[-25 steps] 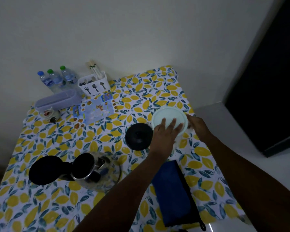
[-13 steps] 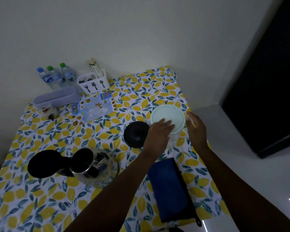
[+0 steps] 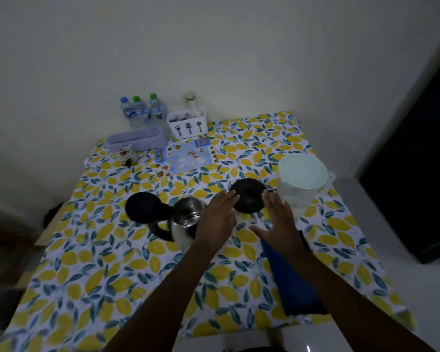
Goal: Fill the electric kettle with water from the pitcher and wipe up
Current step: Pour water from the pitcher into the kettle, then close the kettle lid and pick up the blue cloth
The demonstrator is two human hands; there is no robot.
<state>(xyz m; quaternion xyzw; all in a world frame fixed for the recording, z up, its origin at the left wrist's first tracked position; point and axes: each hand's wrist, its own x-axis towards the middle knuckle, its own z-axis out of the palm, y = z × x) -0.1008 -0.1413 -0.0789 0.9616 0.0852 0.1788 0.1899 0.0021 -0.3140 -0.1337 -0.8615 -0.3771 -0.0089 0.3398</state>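
Two bare hands reach forward over a table covered in a lemon-print cloth (image 3: 92, 273), both arms stretched out from the bottom of the frame. The left hand (image 3: 217, 219) is palm down with fingers extended and close together, its tips at the near-left edge of the round black kettle base (image 3: 249, 196); it holds nothing. The right hand (image 3: 281, 224) is also palm down, fingers straight and the thumb spread wide to the left, empty, hovering between the base and a folded blue cloth (image 3: 292, 280) that lies under the wrist.

The steel kettle (image 3: 188, 217) stands just left of the left hand with its black lid (image 3: 144, 208) flipped open to the left. The clear pitcher (image 3: 302, 184), capped with a pale green lid, stands just right of the base, apart from both hands. At the wall sit three water bottles (image 3: 142, 111), a white cutlery holder (image 3: 188, 124) and a lilac box (image 3: 137, 138).
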